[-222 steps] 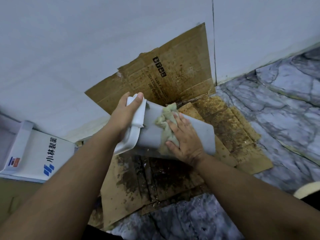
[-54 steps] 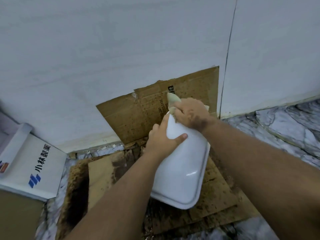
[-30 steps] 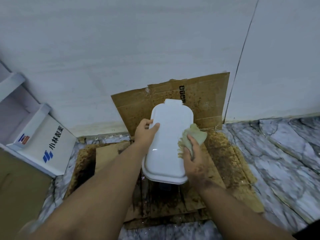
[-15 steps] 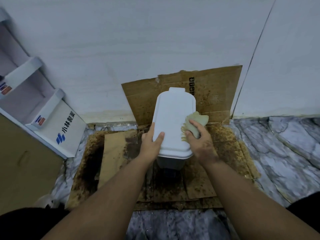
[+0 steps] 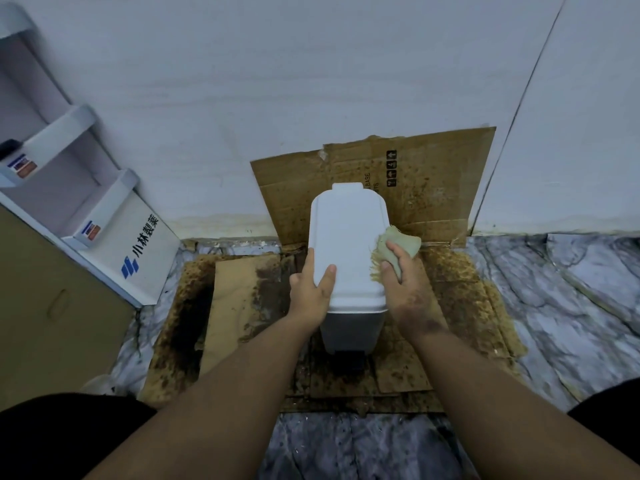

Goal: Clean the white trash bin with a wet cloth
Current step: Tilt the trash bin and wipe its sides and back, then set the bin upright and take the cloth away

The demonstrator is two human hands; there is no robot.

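The white trash bin (image 5: pixel 348 237) stands upright on stained cardboard (image 5: pixel 450 306), its closed lid facing up. My left hand (image 5: pixel 311 289) grips the lid's front left edge, thumb on top. My right hand (image 5: pixel 405 282) holds a greenish wet cloth (image 5: pixel 398 245) pressed against the bin's right side near the lid rim. The bin's grey front wall shows below the lid between my wrists.
A cardboard sheet (image 5: pixel 426 181) leans on the white wall behind the bin. A white display stand (image 5: pixel 114 237) with blue print sits at left beside a brown box (image 5: pixel 52 323). Marble floor (image 5: pixel 571 289) extends right and in front.
The bin went from lying tilted in my hands to standing upright on the cardboard. My left hand slid to the lid's front left edge; the cloth hand stays at the right side.
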